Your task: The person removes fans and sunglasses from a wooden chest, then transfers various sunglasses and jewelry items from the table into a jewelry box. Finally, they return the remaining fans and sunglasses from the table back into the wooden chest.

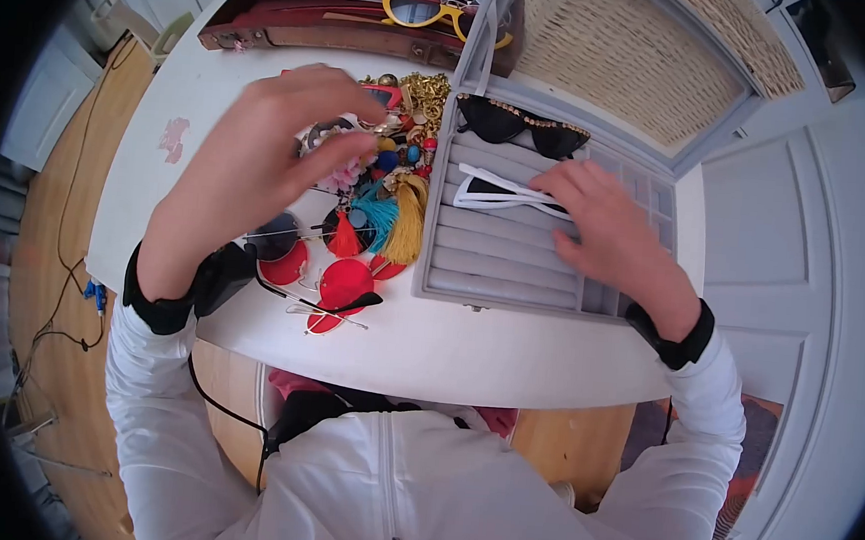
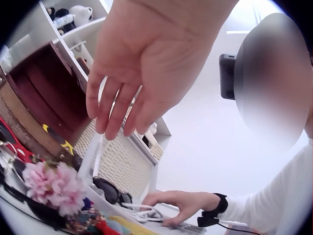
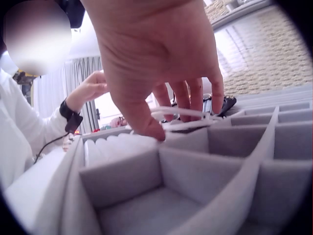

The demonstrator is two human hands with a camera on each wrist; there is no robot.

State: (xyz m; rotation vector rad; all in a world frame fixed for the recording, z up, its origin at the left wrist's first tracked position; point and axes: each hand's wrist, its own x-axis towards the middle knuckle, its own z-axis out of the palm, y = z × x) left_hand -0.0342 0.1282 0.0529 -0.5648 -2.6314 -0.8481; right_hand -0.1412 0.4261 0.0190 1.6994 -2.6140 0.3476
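Note:
White sunglasses (image 1: 498,191) lie across the padded rolls of a grey box (image 1: 502,275). My right hand (image 1: 611,222) is at their right end, fingertips touching the frame, thumb spread apart; in the right wrist view, that hand (image 3: 161,63) reaches over the white frame (image 3: 183,120). Black sunglasses (image 1: 523,128) with a studded brow rest behind them in the box. My left hand (image 1: 250,157) hovers over the left side of a jewelry pile (image 1: 383,181), fingers loosely bent. In the left wrist view, this hand (image 2: 146,63) holds nothing, palm showing.
Red round sunglasses (image 1: 346,284) and dark ones (image 1: 274,237) lie at the pile's near side. Behind stands a dark red case (image 1: 308,39) with yellow-framed glasses (image 1: 416,10). The box's woven lid (image 1: 618,62) stands raised. Small compartments (image 1: 658,198) line the box's right side.

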